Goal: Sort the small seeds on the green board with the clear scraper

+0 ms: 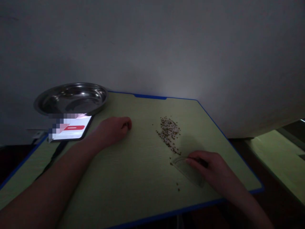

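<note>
A small heap of mixed white and brown grains (169,130) lies on the table, thinning into a trail toward the near right. My right hand (207,163) pinches a clear plastic protractor (188,170) between thumb and fingers. The protractor is tilted, with its edge by the near end of the trail, and a few stray brown grains lie beside it. To the left of the heap, my left hand (115,128) rests on the table in a loose fist. Nothing shows in its curled fingers, and it stays apart from the grains.
A wide, shiny metal basin (73,106) stands at the far left. In front of it lies a lit phone or tablet (73,128), with a dark cable (53,159) near it. The pale table (138,190) has a blue edge and meets a grey wall (152,47).
</note>
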